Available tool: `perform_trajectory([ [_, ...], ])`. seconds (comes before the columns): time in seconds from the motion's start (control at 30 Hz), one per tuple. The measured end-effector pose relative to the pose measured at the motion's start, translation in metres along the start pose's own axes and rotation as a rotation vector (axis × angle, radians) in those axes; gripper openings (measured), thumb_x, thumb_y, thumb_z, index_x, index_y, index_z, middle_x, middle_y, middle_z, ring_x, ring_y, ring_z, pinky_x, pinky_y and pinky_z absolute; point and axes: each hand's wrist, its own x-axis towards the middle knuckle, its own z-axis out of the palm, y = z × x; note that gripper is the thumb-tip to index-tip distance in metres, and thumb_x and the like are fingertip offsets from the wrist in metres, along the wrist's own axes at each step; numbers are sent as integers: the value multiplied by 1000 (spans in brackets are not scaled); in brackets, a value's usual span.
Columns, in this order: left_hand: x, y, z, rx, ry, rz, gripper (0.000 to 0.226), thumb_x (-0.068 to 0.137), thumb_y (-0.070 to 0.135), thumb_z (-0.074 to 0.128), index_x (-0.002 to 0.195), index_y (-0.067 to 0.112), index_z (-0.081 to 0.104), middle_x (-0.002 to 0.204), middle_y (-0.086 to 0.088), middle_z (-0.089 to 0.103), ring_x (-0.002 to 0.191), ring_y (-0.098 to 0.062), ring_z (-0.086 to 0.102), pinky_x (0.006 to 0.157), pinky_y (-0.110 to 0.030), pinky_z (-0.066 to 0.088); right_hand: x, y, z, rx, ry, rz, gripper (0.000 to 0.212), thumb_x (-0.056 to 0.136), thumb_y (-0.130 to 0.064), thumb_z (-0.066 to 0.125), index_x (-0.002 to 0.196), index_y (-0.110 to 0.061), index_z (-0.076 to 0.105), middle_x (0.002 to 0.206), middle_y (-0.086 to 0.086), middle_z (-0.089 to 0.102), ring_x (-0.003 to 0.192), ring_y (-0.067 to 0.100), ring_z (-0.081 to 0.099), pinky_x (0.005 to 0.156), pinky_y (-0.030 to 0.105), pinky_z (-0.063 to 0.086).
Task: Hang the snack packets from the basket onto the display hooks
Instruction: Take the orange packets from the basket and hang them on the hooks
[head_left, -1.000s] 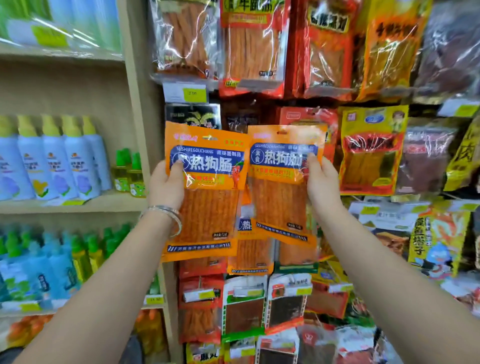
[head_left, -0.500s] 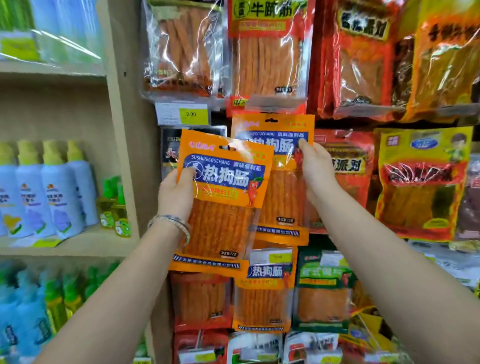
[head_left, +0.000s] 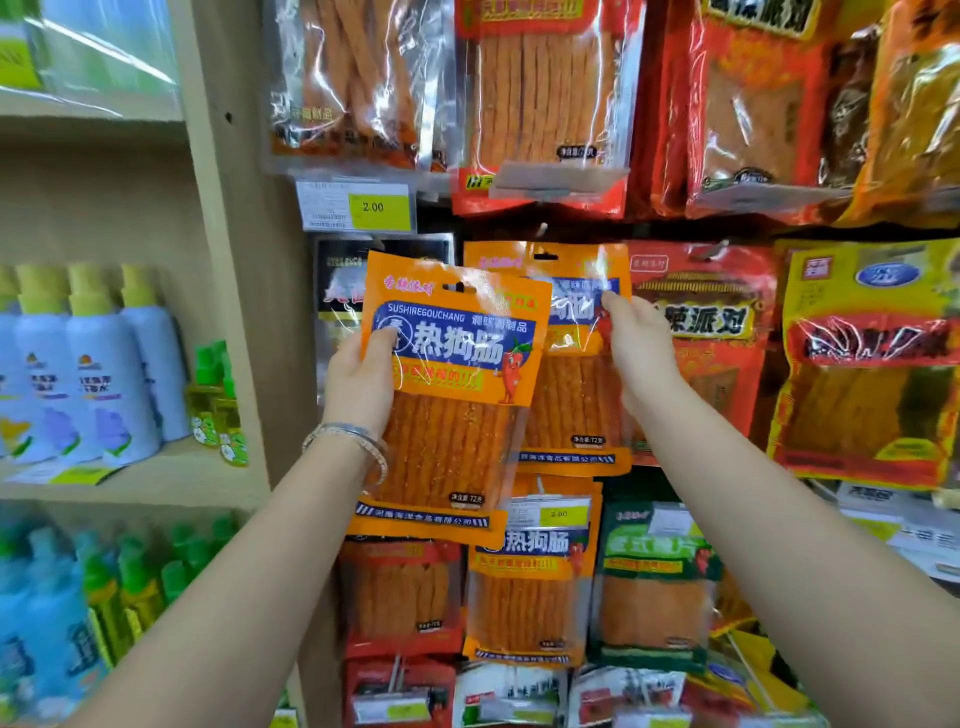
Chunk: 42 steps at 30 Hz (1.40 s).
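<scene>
My left hand (head_left: 361, 384) grips an orange snack packet (head_left: 447, 415) with a blue label by its left edge, held tilted in front of the display. My right hand (head_left: 636, 353) pinches a second orange packet (head_left: 571, 405) of the same kind by its right edge. That second packet is up against the display wall, partly behind the first, with its hang hole (head_left: 545, 256) just below a metal display hook (head_left: 542, 228). I cannot tell whether the hook passes through the hole. No basket is in view.
Rows of hanging snack packets fill the wall: red ones (head_left: 540, 104) above, a yellow one (head_left: 867, 364) to the right, more orange ones (head_left: 530, 587) below. A price tag (head_left: 358, 205) hangs at upper left. A wooden shelf post (head_left: 228, 260) and spray bottles (head_left: 104, 374) stand at left.
Both hands have lifted their packets upward and closer to the display. The right packet has moved up against the wall below the hook, and the left packet now overlaps it.
</scene>
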Motion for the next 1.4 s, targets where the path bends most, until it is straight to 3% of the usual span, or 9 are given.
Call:
perform_trajectory([
  [0.13,3,-1,-3,-5,5,22,21,91,42,46,82,26,57,53,16,64,45,0,61,34,-11,38,-7,-3,-3,1,-6,-125,35,94,-33,47,94,0,58,85,22,59,76,16,53,67,29,41],
  [0.27,4,-1,-5,-25,-5,28,22,90,41,47,80,25,57,54,13,64,46,-2,62,36,-13,40,-6,-12,1,103,-32,-102,22,95,-30,48,80,-17,58,74,-3,63,61,2,59,57,19,45],
  [0.77,14,-2,-6,14,-31,40,23,91,43,47,77,28,58,59,13,68,56,-5,66,57,-25,48,14,-14,18,5,66,-20,25,95,-20,49,70,-17,48,62,-5,47,49,3,44,49,19,35],
  [0.87,12,-2,-3,30,-63,39,24,93,44,44,81,29,58,60,16,67,55,-1,65,52,-20,45,7,0,16,-70,92,-101,16,93,-28,56,93,-13,58,82,-5,54,73,6,50,67,21,38],
  [1.0,10,-2,4,48,-80,44,24,94,44,42,84,28,56,56,19,65,52,4,62,52,-20,41,-14,14,9,-92,217,-256,47,87,-33,65,126,-18,44,118,-1,48,101,4,48,85,15,37],
  [1.1,7,-3,14,69,-103,73,23,93,45,43,89,29,58,75,16,69,69,-2,65,62,-25,42,-29,14,13,2,56,-244,25,85,-44,63,98,-25,53,99,0,59,85,3,57,79,22,46],
  [1.2,2,-1,26,127,-191,122,16,92,46,45,96,36,58,96,20,61,91,-3,57,73,-26,40,-32,7,18,-17,-94,-164,47,83,-56,58,96,-10,59,101,9,66,89,19,61,81,44,49],
  [1.3,1,5,33,126,-272,281,18,92,29,55,104,40,47,108,15,58,94,2,56,71,-16,45,-25,0,12,55,-13,-203,37,88,-43,61,91,-7,55,88,8,65,84,4,58,75,34,46],
  [1.4,6,19,34,106,-306,546,46,92,16,52,129,37,35,134,15,41,124,-1,43,97,-16,43,-18,-5,1,-8,55,-286,34,88,-40,61,85,-7,53,92,24,61,73,16,52,69,34,42],
])
